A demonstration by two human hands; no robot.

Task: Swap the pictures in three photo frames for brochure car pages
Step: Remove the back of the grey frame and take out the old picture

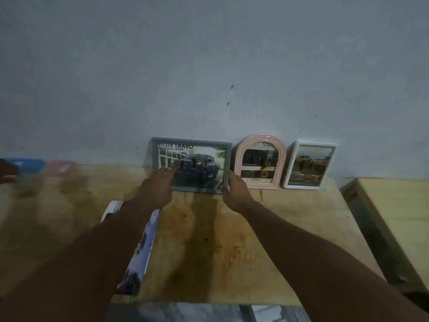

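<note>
A grey rectangular frame leans against the wall and shows a dark pickup page. My left hand lies over its lower left corner with fingers stretched out. My right hand touches the frame's lower right edge, thumb on the front, fingers loosely spread. To the right stand a pink arched frame and a white rectangular frame, each with a car page inside. A brochure lies on the wooden table, partly under my left forearm.
Blurred blue and red objects lie at the table's far left by the wall. A second wooden surface stands to the right across a gap. Printed pages show below the table's front edge.
</note>
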